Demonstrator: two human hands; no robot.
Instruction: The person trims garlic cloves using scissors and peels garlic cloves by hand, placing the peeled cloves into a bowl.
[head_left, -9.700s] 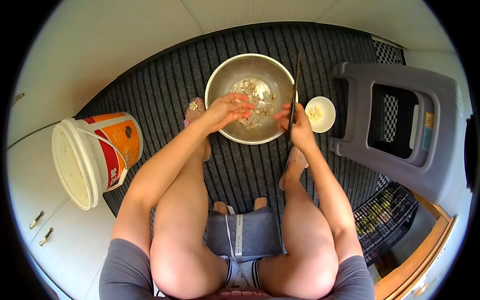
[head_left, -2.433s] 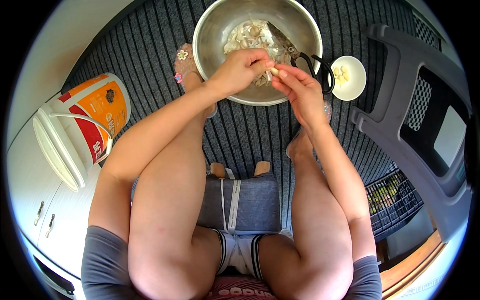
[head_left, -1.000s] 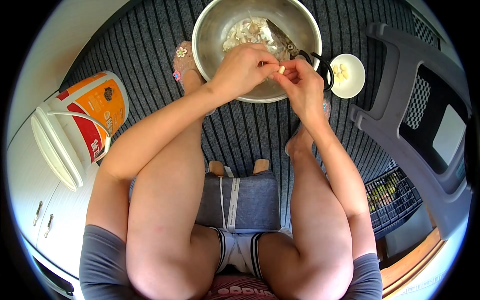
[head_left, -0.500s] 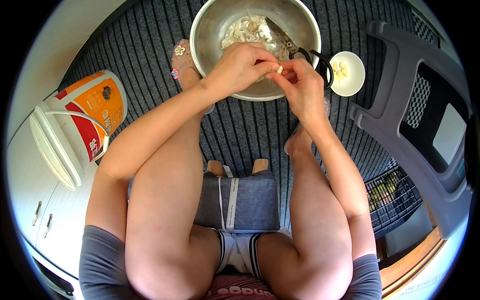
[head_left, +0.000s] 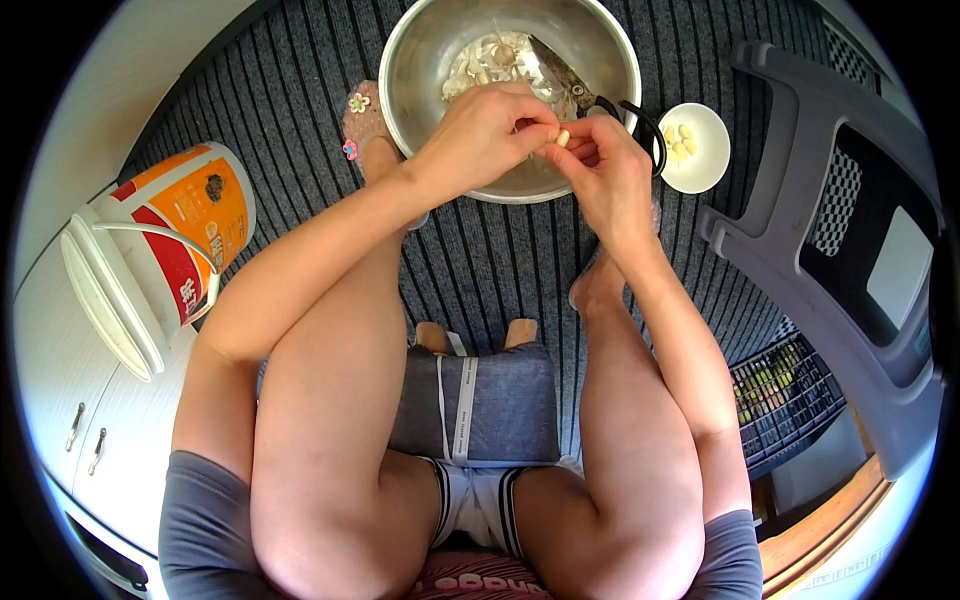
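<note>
My left hand (head_left: 490, 130) and my right hand (head_left: 608, 165) meet over the near rim of a large steel bowl (head_left: 400, 110). Between their fingertips shows a small pale garlic clove (head_left: 563, 138), pinched by the right thumb and fingers. The left thumb and forefinger close against its left side; any skin they grip is too small to make out. Inside the bowl lie garlic and papery skins (head_left: 490, 62). Kitchen scissors (head_left: 565, 75) rest in it, their black handles over the right rim. Several peeled cloves (head_left: 682, 145) sit in a small white bowl (head_left: 708, 165) to the right.
A grey plastic stool (head_left: 765, 200) lies at the right, above a black crate (head_left: 785, 400). An orange and white lidded bucket (head_left: 205, 200) is at the left beside white cabinet doors (head_left: 60, 370). Between my legs is a grey padded seat (head_left: 510, 405) on the striped mat (head_left: 490, 270).
Both hands have shifted very slightly right and down, and a little more of the clove shows between the fingertips. The bowls and scissors have stayed put.
</note>
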